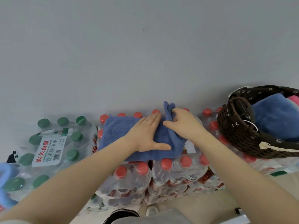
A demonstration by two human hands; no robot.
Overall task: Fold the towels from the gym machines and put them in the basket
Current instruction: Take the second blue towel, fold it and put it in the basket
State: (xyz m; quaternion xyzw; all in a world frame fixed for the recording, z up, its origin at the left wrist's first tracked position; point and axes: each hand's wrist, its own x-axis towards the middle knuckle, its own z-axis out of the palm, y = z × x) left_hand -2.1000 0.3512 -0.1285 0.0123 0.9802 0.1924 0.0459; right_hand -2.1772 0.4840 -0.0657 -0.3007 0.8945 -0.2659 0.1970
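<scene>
A blue towel lies spread on top of packs of red-capped water bottles. My left hand presses flat on the towel's middle, fingers straight. My right hand grips the towel's right end and holds it raised, folded up over the rest. At the right stands a dark brown wicker basket with a flowered lining; a folded blue towel and a bit of pink cloth lie inside it.
A pack of green-capped bottles sits at the left. Another light blue cloth shows at the far left edge. A plain grey wall rises right behind the bottles. The floor and a shoe show below.
</scene>
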